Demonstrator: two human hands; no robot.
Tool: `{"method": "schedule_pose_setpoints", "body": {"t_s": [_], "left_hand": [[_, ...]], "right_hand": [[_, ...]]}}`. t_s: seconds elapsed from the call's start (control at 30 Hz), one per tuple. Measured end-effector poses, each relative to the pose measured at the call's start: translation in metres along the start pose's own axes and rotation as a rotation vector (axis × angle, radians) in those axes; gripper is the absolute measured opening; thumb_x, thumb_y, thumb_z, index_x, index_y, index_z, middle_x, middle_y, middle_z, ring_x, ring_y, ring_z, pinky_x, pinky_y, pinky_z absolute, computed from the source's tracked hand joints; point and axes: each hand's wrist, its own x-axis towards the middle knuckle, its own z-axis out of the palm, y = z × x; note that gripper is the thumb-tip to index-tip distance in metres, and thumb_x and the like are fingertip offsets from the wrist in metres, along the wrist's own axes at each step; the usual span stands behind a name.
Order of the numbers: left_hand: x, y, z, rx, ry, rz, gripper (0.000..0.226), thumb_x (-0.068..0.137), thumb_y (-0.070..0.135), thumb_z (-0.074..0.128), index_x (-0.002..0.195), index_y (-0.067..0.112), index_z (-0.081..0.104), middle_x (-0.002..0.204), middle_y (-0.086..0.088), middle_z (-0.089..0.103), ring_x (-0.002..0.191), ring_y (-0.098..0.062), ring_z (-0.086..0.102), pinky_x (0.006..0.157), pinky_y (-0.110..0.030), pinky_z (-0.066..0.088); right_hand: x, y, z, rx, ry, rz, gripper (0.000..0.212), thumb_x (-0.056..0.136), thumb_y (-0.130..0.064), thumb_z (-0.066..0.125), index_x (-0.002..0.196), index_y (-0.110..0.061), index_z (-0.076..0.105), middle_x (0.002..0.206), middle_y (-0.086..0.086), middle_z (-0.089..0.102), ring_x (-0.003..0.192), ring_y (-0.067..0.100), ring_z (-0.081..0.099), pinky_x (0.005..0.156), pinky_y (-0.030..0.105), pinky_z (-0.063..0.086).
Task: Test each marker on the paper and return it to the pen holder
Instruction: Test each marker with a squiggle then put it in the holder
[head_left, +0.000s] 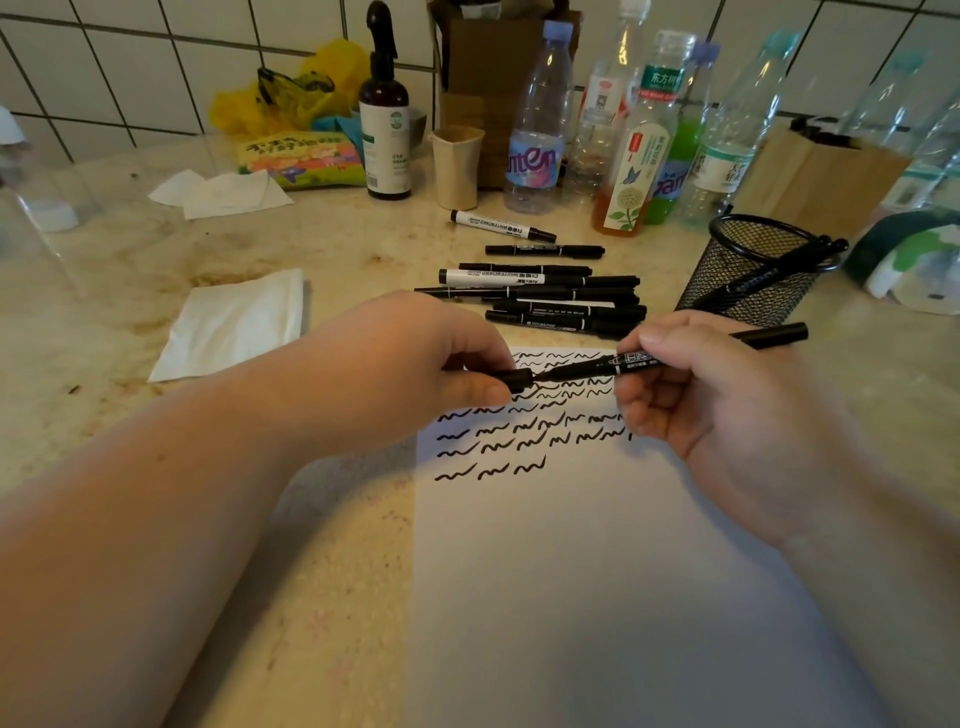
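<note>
Left hand: the left hand (415, 358) pinches a small black marker cap (517, 379) between thumb and fingers, above the top of the paper.
Right hand: the right hand (696, 389) grips a slim black marker with white print (623, 364) by its barrel, held level, its tip pointing at the cap and just beside it.
Paper: a white sheet of paper (571, 571) lies on the speckled beige stone bench (322, 571), its upper part covered in rows of black squiggles (519, 431).
Pen holder: a black wire-mesh cup (748, 270) stands at the right, beyond the right hand; it holds black markers (779, 265) leaning against its right rim.
Loose markers: a cluster of black and white markers (545, 291) lies flat on the bench between the paper and the bottles.
Other containers: clear plastic bottles (540, 124) stand along the tiled wall, one with amber liquid (631, 156); a beige cup (456, 166) stands beside a dark brown spray bottle (385, 119). Its contents cannot be seen.
Tissue: a folded white tissue (234, 322) lies left of the hands.
</note>
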Motion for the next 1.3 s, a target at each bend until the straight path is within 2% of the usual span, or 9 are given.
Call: {"method": "schedule_pose_setpoints", "body": {"t_s": [0.2, 0.33, 0.43, 0.73, 0.87, 1.0, 1.13, 1.2, 1.3], "left_hand": [[0.0, 0.002, 0.0, -0.025, 0.009, 0.029, 0.021, 0.086, 0.045, 0.065, 0.106, 0.043, 0.068, 0.084, 0.026, 0.063, 0.08, 0.008, 0.057, 0.065, -0.009, 0.04], [-0.001, 0.004, 0.002, -0.048, 0.017, 0.066, 0.022, 0.086, 0.048, 0.062, 0.106, 0.043, 0.069, 0.08, 0.025, 0.063, 0.08, 0.009, 0.057, 0.064, -0.012, 0.042], [-0.002, 0.008, 0.003, -0.055, 0.012, 0.078, 0.017, 0.089, 0.045, 0.06, 0.103, 0.041, 0.069, 0.084, 0.019, 0.067, 0.081, -0.001, 0.06, 0.072, -0.025, 0.051], [-0.003, 0.011, 0.004, -0.073, -0.001, 0.06, 0.011, 0.092, 0.04, 0.058, 0.094, 0.037, 0.069, 0.077, 0.018, 0.066, 0.072, -0.004, 0.06, 0.061, -0.019, 0.047], [-0.002, 0.012, 0.003, -0.134, -0.023, 0.057, 0.01, 0.091, 0.036, 0.061, 0.093, 0.033, 0.071, 0.078, 0.014, 0.069, 0.071, -0.007, 0.062, 0.067, -0.029, 0.053], [0.001, 0.013, 0.003, -0.165, -0.039, 0.038, 0.004, 0.089, 0.04, 0.064, 0.087, 0.04, 0.068, 0.081, 0.024, 0.069, 0.073, 0.001, 0.061, 0.065, -0.023, 0.05], [0.003, 0.007, 0.004, -0.082, 0.0, 0.003, 0.016, 0.082, 0.051, 0.066, 0.09, 0.038, 0.068, 0.081, 0.016, 0.067, 0.074, 0.001, 0.06, 0.062, -0.016, 0.045], [0.002, 0.005, 0.005, -0.025, 0.0, -0.014, 0.016, 0.083, 0.052, 0.065, 0.089, 0.038, 0.068, 0.08, 0.017, 0.067, 0.073, 0.001, 0.06, 0.063, -0.015, 0.045], [0.001, 0.001, 0.008, 0.02, 0.0, 0.008, 0.019, 0.085, 0.055, 0.061, 0.092, 0.039, 0.068, 0.079, 0.018, 0.065, 0.07, 0.001, 0.058, 0.059, -0.015, 0.04]], "right_hand": [[-0.002, -0.001, 0.002, -0.052, -0.046, -0.035, 0.007, 0.073, -0.022, 0.069, 0.069, -0.018, 0.073, 0.064, 0.01, 0.071, 0.056, 0.018, 0.064, 0.059, 0.03, 0.052], [-0.004, 0.001, 0.002, -0.115, -0.07, -0.055, 0.019, 0.065, -0.03, 0.073, 0.077, -0.015, 0.076, 0.072, 0.012, 0.075, 0.061, 0.019, 0.068, 0.061, 0.029, 0.056], [-0.003, 0.003, 0.003, -0.126, -0.077, -0.057, 0.024, 0.061, -0.032, 0.076, 0.077, -0.016, 0.079, 0.073, 0.013, 0.075, 0.063, 0.02, 0.069, 0.06, 0.027, 0.057], [-0.002, 0.007, 0.004, -0.148, -0.088, -0.117, 0.014, 0.064, -0.03, 0.076, 0.074, -0.022, 0.081, 0.071, 0.012, 0.076, 0.064, 0.021, 0.071, 0.063, 0.029, 0.055], [-0.003, 0.007, 0.003, -0.192, -0.095, -0.173, 0.014, 0.067, -0.031, 0.079, 0.078, -0.021, 0.08, 0.073, 0.012, 0.076, 0.066, 0.022, 0.072, 0.064, 0.027, 0.056], [-0.003, 0.006, 0.005, -0.325, -0.066, -0.231, 0.017, 0.072, -0.035, 0.07, 0.084, -0.024, 0.075, 0.073, 0.005, 0.076, 0.067, 0.015, 0.07, 0.064, 0.025, 0.055], [-0.003, -0.007, 0.0, -0.405, 0.04, -0.301, 0.022, 0.079, -0.046, 0.059, 0.088, -0.031, 0.074, 0.077, -0.005, 0.071, 0.071, 0.012, 0.064, 0.068, 0.03, 0.053], [0.0, -0.024, -0.012, -0.434, 0.13, -0.376, 0.013, 0.09, -0.035, 0.06, 0.09, -0.033, 0.072, 0.082, -0.002, 0.072, 0.072, 0.013, 0.064, 0.068, 0.031, 0.054], [0.012, -0.055, -0.034, -0.498, 0.321, -0.483, 0.018, 0.097, -0.016, 0.061, 0.097, -0.033, 0.065, 0.09, -0.002, 0.076, 0.075, 0.014, 0.071, 0.069, 0.028, 0.058]]}}
